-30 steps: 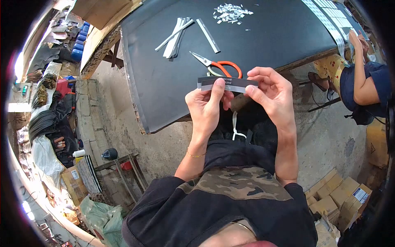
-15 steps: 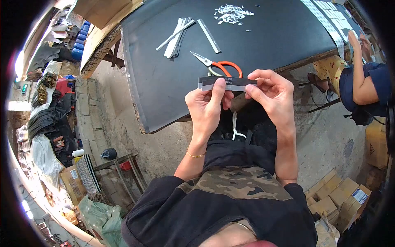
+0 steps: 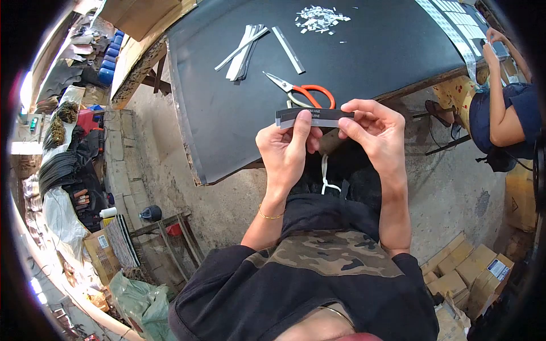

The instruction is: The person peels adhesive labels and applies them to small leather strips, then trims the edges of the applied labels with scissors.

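Both hands hold a small stack of black label strips (image 3: 327, 115) with pale lettering and a grey lower edge. My left hand (image 3: 285, 142) pinches the stack under its thumb, near the strips' left part. At the right end, my right hand (image 3: 376, 132) grips the strips between thumb and forefinger. Just beyond the strips, orange-handled scissors (image 3: 310, 94) lie on the dark table (image 3: 227, 125), blades pointing to the far left. Farther back are a loose pile of white and dark strips (image 3: 243, 54), a single strip (image 3: 288, 50) and a heap of small cut pieces (image 3: 321, 20).
Printed label sheets (image 3: 449, 31) lie at the table's far right, where another person's hands (image 3: 492, 45) are at work. Cardboard boxes (image 3: 469, 270) stand on the floor at the lower right. Shelves with dark materials (image 3: 60, 165) line the left side.
My hands and the strips are almost still, with only a slight shift. The other person's hands at the far right have moved a little.
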A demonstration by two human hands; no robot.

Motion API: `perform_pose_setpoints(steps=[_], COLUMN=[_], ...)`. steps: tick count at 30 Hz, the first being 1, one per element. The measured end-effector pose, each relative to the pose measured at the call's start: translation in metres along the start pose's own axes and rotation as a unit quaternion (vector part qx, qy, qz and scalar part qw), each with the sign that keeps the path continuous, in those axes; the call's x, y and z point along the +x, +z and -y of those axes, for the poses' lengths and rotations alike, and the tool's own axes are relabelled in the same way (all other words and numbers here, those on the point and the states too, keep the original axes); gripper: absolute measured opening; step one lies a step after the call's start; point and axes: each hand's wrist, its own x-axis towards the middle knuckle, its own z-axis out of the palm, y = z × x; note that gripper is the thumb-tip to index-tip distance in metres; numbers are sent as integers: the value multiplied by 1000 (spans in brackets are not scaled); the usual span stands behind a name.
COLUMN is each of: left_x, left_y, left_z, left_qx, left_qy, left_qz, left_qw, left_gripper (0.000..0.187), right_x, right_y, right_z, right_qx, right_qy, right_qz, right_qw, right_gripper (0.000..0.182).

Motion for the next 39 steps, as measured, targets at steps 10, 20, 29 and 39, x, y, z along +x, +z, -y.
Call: perform_pose_setpoints(steps=[10,20,29,39], left_x=[1,0,-2,-2], left_y=[0,4,6,7], left_z=[6,10,12,6], left_qx=[0,11,2,5], left_qy=[11,23,11,-3], left_qz=[10,5,5,9], left_qw=[1000,1000,1000,1000], left_gripper=[22,23,21,27], right_x=[0,0,0,-1], right_y=[0,-3,4,0], right_z=[-3,-6,0,0], right_qx=[7,24,6,0], right_qy=[-9,-9,-5,-10], right_qz=[-14,-14,-43,-25], right_qw=[1000,1000,999,1000], right_gripper=[20,22,23,14])
